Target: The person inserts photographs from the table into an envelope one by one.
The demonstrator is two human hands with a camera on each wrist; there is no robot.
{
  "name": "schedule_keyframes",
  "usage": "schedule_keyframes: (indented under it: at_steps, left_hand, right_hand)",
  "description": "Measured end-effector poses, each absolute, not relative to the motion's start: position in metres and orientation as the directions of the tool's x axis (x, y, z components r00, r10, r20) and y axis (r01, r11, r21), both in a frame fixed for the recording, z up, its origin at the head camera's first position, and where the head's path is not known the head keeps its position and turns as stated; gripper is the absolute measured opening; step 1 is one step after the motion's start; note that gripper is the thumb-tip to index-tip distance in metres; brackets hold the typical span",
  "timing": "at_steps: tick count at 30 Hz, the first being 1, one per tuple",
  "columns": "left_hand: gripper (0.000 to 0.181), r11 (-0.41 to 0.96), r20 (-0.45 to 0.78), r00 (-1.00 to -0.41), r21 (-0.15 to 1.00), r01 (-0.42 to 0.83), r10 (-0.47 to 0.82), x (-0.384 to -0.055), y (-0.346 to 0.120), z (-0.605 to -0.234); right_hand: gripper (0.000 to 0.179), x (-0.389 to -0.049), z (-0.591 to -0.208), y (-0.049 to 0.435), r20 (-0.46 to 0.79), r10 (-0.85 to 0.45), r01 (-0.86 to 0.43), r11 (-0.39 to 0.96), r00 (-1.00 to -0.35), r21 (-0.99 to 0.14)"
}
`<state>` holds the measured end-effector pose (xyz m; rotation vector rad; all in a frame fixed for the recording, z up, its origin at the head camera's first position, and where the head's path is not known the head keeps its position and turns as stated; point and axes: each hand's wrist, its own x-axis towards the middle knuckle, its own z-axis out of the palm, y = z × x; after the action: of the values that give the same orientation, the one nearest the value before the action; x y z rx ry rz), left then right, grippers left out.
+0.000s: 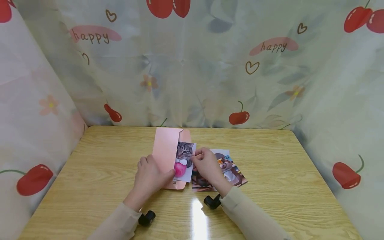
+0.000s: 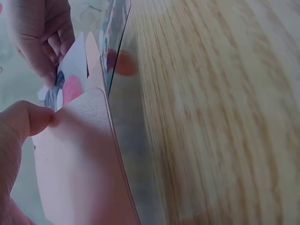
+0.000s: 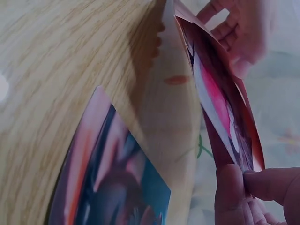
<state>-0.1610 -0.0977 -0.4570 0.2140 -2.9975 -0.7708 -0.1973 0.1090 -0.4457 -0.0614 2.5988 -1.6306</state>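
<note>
A pink envelope (image 1: 165, 145) stands near the table's middle with its mouth facing right and its flap folded back. My left hand (image 1: 151, 176) grips the envelope from the left, thumb at the rim of the mouth. A photo card of a grey tabby cat with a bright pink ball (image 1: 180, 170) sits partly inside, its left part hidden by the envelope. The right hand (image 1: 208, 166) pinches that card's right edge between thumb and fingers, seen close up on the card (image 3: 220, 98) in the right wrist view.
More photo cards (image 1: 237, 175) lie overlapping on the wooden table (image 1: 285, 186), beneath and right of my right hand. Black wrist mounts (image 1: 147, 218) show by both cuffs. A cherry-patterned cloth (image 1: 192, 93) hangs around the back and sides.
</note>
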Motion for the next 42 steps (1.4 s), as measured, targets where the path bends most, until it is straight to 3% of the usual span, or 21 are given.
schedule_keyframes:
  at_steps: [12, 20, 42]
  left_hand:
    - [0.102, 0.846, -0.021, -0.991, 0.519, -0.126, -0.134, -0.161, -0.095, -0.457]
    - [0.099, 0.858, 0.001, -0.994, 0.505, -0.097, -0.113, -0.160, -0.092, -0.457]
    - [0.095, 0.867, 0.053, -0.995, 0.497, -0.050, -0.087, -0.159, -0.089, -0.463]
  right_hand:
    - [0.019, -0.198, -0.454, 0.096, -0.024, -0.054, -0.005, 0.485, -0.998, -0.875]
    - [0.018, -0.197, -0.459, 0.088, -0.085, -0.078, 0.041, 0.452, -0.993, -0.891]
    - [0.012, -0.205, -0.473, 0.082, -0.083, -0.135, 0.021, 0.407, -0.987, -0.913]
